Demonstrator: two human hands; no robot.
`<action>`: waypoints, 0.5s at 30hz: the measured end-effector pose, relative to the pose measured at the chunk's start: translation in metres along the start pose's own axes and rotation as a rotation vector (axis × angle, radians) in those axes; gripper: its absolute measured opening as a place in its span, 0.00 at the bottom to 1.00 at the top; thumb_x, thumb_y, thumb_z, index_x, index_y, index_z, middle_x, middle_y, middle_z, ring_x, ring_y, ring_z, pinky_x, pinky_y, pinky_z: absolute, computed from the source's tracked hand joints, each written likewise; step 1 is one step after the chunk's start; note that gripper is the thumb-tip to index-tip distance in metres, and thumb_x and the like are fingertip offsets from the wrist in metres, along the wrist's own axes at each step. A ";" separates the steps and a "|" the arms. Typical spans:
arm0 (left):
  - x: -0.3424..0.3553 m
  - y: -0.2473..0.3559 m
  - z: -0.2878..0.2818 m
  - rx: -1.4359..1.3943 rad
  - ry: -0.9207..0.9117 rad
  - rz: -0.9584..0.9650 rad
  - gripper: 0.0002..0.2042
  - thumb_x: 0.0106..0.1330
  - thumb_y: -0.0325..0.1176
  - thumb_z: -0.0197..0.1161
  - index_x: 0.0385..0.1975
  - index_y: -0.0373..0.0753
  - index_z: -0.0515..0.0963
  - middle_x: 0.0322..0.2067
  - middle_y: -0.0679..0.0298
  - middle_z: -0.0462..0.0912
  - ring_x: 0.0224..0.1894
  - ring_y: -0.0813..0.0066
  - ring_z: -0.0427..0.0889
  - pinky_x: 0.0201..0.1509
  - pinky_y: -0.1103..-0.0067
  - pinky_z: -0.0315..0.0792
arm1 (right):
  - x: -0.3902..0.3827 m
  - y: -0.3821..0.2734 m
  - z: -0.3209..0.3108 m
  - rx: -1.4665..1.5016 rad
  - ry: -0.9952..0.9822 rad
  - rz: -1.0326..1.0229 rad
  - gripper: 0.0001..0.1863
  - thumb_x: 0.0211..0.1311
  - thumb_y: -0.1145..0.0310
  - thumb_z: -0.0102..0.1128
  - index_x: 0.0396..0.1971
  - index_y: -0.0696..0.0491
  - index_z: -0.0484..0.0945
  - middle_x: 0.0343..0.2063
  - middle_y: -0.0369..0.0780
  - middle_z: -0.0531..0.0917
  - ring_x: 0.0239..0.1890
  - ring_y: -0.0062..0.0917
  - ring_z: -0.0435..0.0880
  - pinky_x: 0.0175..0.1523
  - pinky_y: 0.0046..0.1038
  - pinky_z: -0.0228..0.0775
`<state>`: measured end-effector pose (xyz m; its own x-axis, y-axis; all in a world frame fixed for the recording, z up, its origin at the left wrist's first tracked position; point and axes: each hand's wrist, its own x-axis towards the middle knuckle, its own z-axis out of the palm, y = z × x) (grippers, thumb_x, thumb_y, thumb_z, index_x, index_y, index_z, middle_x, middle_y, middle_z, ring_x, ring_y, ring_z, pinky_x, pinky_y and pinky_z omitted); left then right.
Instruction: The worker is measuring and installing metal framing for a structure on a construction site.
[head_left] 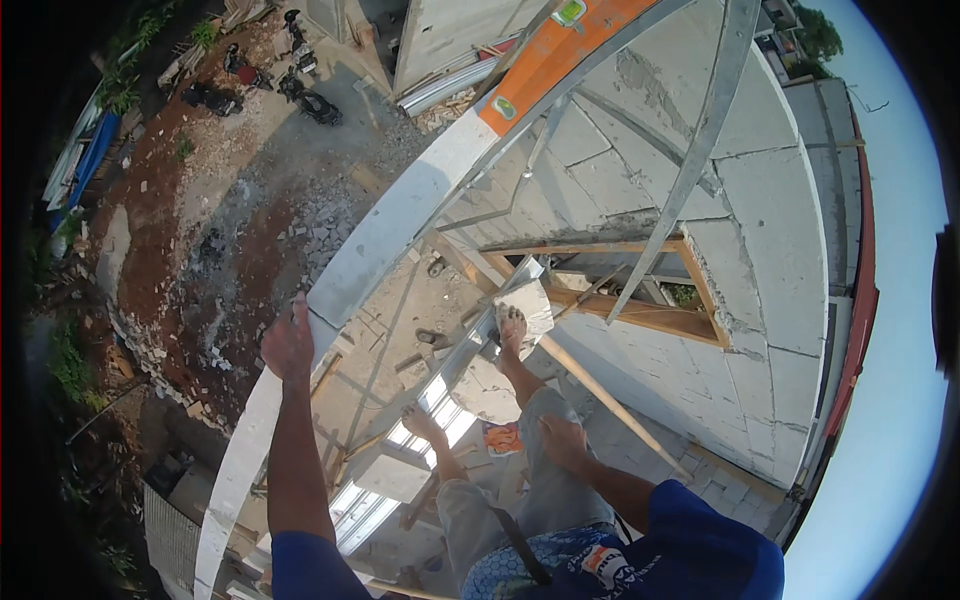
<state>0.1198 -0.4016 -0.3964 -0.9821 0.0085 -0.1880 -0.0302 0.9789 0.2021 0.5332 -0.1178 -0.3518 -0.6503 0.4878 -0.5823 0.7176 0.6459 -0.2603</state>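
My left hand [288, 345] grips the edge of a pale lightweight concrete block [380, 235] on top of a narrow wall, beside a joint; some of its fingers are hidden. An orange spirit level [570, 50] with green vials lies along the wall top, farther from me. My right hand [563, 442] rests on my bent right knee, holding nothing that I can see. Below it, my bare right foot [512, 332] is on a rough pale block [525, 305]. My bare left foot [424, 424] is lower, beside bright metal sheeting [445, 402].
A long metal bar [690, 165] slants across the right side. A wooden window frame [640, 315] sits in the block wall [720, 400]. A wooden pole [615, 410] leans below. Beyond the wall top, the drop leads to rubble [325, 225] and parked motorbikes [305, 90].
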 end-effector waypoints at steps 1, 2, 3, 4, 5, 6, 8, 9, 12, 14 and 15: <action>0.001 -0.007 0.000 0.003 -0.002 -0.023 0.30 0.68 0.61 0.43 0.35 0.39 0.84 0.29 0.47 0.83 0.33 0.46 0.82 0.38 0.59 0.75 | -0.001 0.000 0.004 0.005 0.003 -0.016 0.12 0.64 0.57 0.50 0.37 0.48 0.76 0.31 0.47 0.82 0.36 0.47 0.81 0.43 0.47 0.71; 0.001 -0.006 0.010 -0.013 -0.015 -0.038 0.30 0.68 0.60 0.43 0.36 0.39 0.84 0.30 0.47 0.83 0.34 0.46 0.82 0.38 0.59 0.74 | -0.001 0.007 0.006 0.008 0.026 0.014 0.12 0.64 0.57 0.50 0.37 0.48 0.76 0.31 0.47 0.82 0.36 0.47 0.81 0.43 0.47 0.71; 0.000 -0.003 0.010 -0.018 -0.019 -0.008 0.30 0.68 0.60 0.43 0.36 0.39 0.84 0.30 0.47 0.83 0.34 0.46 0.82 0.38 0.59 0.74 | -0.001 0.010 0.009 0.010 0.040 0.006 0.11 0.64 0.57 0.50 0.37 0.48 0.77 0.30 0.46 0.82 0.36 0.47 0.81 0.42 0.47 0.71; 0.000 0.000 0.009 -0.024 -0.017 -0.019 0.30 0.68 0.60 0.43 0.37 0.39 0.84 0.30 0.47 0.83 0.34 0.45 0.82 0.39 0.58 0.74 | -0.002 0.014 0.012 0.013 0.054 -0.001 0.11 0.64 0.58 0.50 0.36 0.48 0.77 0.30 0.46 0.82 0.35 0.47 0.81 0.42 0.47 0.71; -0.001 0.000 0.005 -0.021 -0.010 -0.037 0.30 0.68 0.60 0.43 0.38 0.39 0.84 0.30 0.46 0.83 0.35 0.45 0.82 0.40 0.58 0.74 | -0.003 0.012 0.012 0.027 0.062 0.016 0.11 0.64 0.58 0.50 0.36 0.48 0.77 0.30 0.46 0.82 0.35 0.47 0.81 0.42 0.47 0.71; -0.002 0.003 0.003 -0.016 -0.012 -0.015 0.30 0.68 0.60 0.43 0.38 0.39 0.84 0.30 0.46 0.83 0.35 0.45 0.82 0.40 0.58 0.74 | -0.004 0.011 0.012 0.054 0.062 0.015 0.11 0.65 0.58 0.49 0.36 0.48 0.76 0.30 0.46 0.82 0.35 0.47 0.81 0.42 0.47 0.71; -0.002 0.007 -0.001 0.010 -0.018 -0.036 0.30 0.68 0.60 0.43 0.40 0.40 0.83 0.31 0.46 0.83 0.36 0.43 0.82 0.41 0.57 0.73 | -0.007 0.011 0.015 0.097 0.064 0.025 0.11 0.65 0.58 0.49 0.36 0.48 0.76 0.31 0.46 0.82 0.35 0.47 0.81 0.42 0.47 0.71; -0.001 0.006 0.000 0.019 -0.017 -0.020 0.30 0.68 0.60 0.43 0.40 0.40 0.83 0.31 0.46 0.83 0.36 0.43 0.82 0.41 0.57 0.73 | -0.008 0.013 0.017 0.095 0.089 0.017 0.10 0.65 0.59 0.50 0.36 0.48 0.76 0.31 0.45 0.82 0.35 0.46 0.81 0.40 0.47 0.72; 0.001 0.002 0.008 0.011 -0.030 -0.022 0.30 0.69 0.60 0.42 0.41 0.40 0.83 0.32 0.45 0.83 0.36 0.42 0.81 0.42 0.56 0.73 | -0.011 0.016 0.022 0.108 0.109 0.021 0.08 0.64 0.61 0.51 0.36 0.47 0.76 0.31 0.44 0.82 0.33 0.46 0.82 0.37 0.46 0.74; 0.000 0.001 0.008 -0.082 -0.016 -0.006 0.30 0.69 0.60 0.41 0.42 0.41 0.83 0.32 0.46 0.83 0.37 0.42 0.81 0.42 0.56 0.73 | -0.012 0.017 0.023 0.120 0.104 0.031 0.08 0.64 0.61 0.51 0.36 0.48 0.76 0.31 0.44 0.82 0.33 0.46 0.82 0.37 0.46 0.74; 0.001 0.000 0.009 -0.074 -0.016 0.005 0.30 0.69 0.60 0.41 0.42 0.41 0.83 0.32 0.46 0.83 0.37 0.42 0.81 0.42 0.56 0.73 | -0.012 0.017 0.023 0.126 0.088 0.048 0.08 0.64 0.61 0.51 0.35 0.48 0.76 0.31 0.44 0.82 0.33 0.46 0.82 0.37 0.46 0.73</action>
<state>0.1208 -0.3994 -0.4053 -0.9792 0.0170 -0.2024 -0.0397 0.9612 0.2730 0.5587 -0.1255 -0.3669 -0.6300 0.5692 -0.5283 0.7702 0.5449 -0.3315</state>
